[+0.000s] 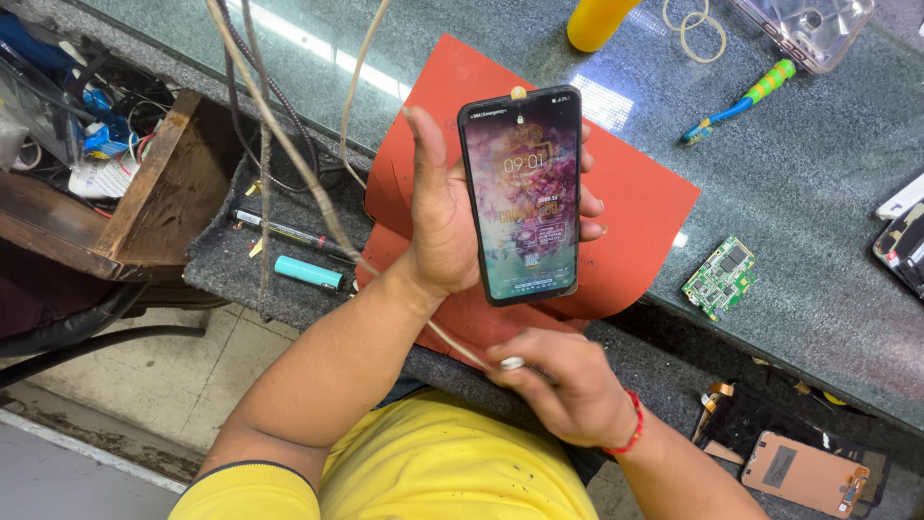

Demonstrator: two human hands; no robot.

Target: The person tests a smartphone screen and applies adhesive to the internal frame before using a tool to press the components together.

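While my left hand [438,226] grips the lit smartphone [523,193] upright over the red mat [635,207] (circuit board [720,277] at three o'clock), my right hand [568,385], at six o'clock, pinches a cable plug [512,363].

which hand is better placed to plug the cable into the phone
Right, probably. The right hand pinches the cable plug just below the phone, while the left hand grips the phone.

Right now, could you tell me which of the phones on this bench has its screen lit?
The smartphone held upright in the left hand is lit. The phone lying at the lower right is dark, and so are those at the right edge.
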